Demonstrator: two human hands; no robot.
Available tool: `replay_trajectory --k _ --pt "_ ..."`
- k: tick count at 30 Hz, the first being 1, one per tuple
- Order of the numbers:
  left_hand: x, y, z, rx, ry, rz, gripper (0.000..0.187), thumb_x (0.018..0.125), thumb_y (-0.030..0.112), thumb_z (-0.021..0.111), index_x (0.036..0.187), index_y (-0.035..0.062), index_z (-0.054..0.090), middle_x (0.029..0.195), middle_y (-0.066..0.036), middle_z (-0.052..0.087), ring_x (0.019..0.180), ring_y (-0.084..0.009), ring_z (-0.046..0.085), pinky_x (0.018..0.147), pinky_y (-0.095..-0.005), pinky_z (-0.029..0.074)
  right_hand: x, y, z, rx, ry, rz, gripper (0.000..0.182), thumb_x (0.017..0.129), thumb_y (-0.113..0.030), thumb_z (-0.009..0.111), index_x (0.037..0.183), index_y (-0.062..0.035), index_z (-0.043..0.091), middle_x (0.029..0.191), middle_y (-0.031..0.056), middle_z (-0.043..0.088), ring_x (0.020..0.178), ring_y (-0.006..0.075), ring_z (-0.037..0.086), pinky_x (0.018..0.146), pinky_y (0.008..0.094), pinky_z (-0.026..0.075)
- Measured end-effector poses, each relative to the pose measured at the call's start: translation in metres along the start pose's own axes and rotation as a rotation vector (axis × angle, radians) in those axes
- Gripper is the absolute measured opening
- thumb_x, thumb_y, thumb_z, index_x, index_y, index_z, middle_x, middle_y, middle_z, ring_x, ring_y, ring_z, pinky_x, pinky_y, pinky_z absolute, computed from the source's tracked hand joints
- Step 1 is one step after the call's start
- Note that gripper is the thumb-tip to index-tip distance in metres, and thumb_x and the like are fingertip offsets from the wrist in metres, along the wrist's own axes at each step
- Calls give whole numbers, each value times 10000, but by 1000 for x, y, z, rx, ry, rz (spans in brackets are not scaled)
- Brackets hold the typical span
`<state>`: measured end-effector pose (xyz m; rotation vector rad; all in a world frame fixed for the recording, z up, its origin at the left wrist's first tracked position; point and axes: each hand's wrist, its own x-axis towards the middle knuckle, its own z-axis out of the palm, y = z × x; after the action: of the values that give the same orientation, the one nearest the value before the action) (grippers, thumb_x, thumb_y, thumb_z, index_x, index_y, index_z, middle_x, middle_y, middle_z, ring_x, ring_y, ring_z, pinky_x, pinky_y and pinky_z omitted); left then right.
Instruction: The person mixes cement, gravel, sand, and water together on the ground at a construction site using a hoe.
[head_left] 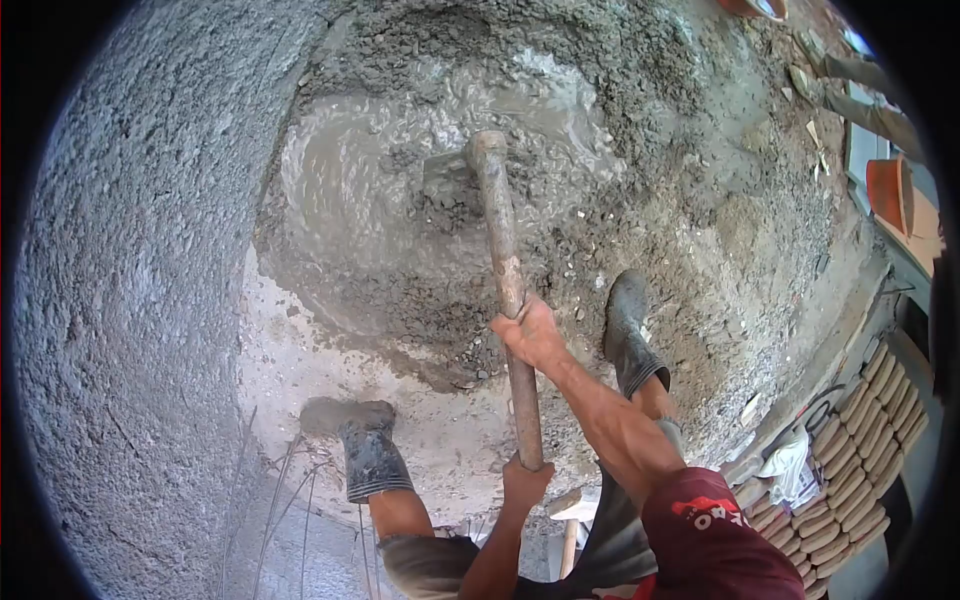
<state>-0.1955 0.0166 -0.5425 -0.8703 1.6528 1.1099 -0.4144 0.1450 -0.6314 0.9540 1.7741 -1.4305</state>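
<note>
A hoe with a long wooden handle (pixel 507 265) reaches from my body into wet grey concrete mix (pixel 345 170). Its metal blade (pixel 447 172) is partly sunk in the mix and smeared with it. My right hand (pixel 535 335) is wrapped round the middle of the handle. Lower down, my left hand (pixel 526 484) grips the handle's near end. Gravelly, drier mix surrounds the wet pool.
My boots (pixel 372 450) stand either side of the handle. A rough grey wall (pixel 140 270) rises at left, with thin metal rods (pixel 285 490) below. Stacked bags (pixel 850 470) and an orange bucket (pixel 890 195) lie right; another person's legs (pixel 865 110) show at upper right.
</note>
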Motion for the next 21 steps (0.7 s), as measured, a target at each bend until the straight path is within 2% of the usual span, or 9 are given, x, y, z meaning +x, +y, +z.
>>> replay_trajectory --k 3,5,7,8,10,11,13,15,21 --pt "-16 14 10 121 -69 46 353 682 178 747 926 -45 623 721 -180 662 676 -257 667 653 -386 523 -29 -19 -57 52 76 -22 397 762 -190 634 1045 70 535 847 173 627 805 258 644 720 390 519" --pt "28 78 17 216 -126 161 357 678 197 732 930 -31 621 765 -243 664 727 -357 679 681 -422 529 -19 -63 -107 230 289 -193 388 764 -147 644 1035 70 472 748 112 585 609 183 605 528 325 513" --pt "82 153 24 368 -162 302 357 690 209 688 952 -22 611 824 -296 650 819 -472 631 732 -499 517 24 -84 -159 195 471 -195 419 764 -154 619 1054 77 423 749 148 598 591 201 608 478 335 521" --pt "107 193 22 463 -191 342 366 702 195 676 988 -22 605 849 -288 656 850 -454 642 772 -501 515 51 -92 -172 279 653 -201 328 777 -138 604 993 70 471 728 142 594 563 193 600 470 325 509" --pt "148 249 4 619 -214 437 360 717 180 665 1014 -14 603 896 -277 663 893 -437 646 814 -489 513 122 -79 -202 370 740 -195 194 812 -96 595 899 73 551 669 107 578 510 190 580 450 329 487" --pt "149 259 -15 631 -221 437 360 717 180 665 1014 -14 603 896 -277 663 893 -437 646 814 -489 513 139 -68 -187 378 747 -188 194 812 -96 595 899 73 551 669 107 578 510 190 580 450 329 487" --pt "155 275 -59 885 -194 300 346 742 180 653 1024 -13 599 950 -268 667 927 -422 649 845 -479 510 167 -51 -145 568 668 124 322 798 -86 622 1006 139 521 767 152 584 584 223 611 487 359 516" --pt "150 259 -98 954 -184 280 363 705 157 656 1012 -33 612 915 -268 667 912 -435 640 819 -463 504 155 -44 -96 750 682 151 345 794 -65 623 1027 168 523 759 162 580 562 229 601 469 367 507" --pt "61 251 -165 979 -84 121 422 732 226 699 1035 -45 583 941 -275 663 923 -426 647 826 -478 510 93 -77 -12 844 412 292 361 773 -57 637 1028 173 528 768 167 572 566 238 597 436 379 492"
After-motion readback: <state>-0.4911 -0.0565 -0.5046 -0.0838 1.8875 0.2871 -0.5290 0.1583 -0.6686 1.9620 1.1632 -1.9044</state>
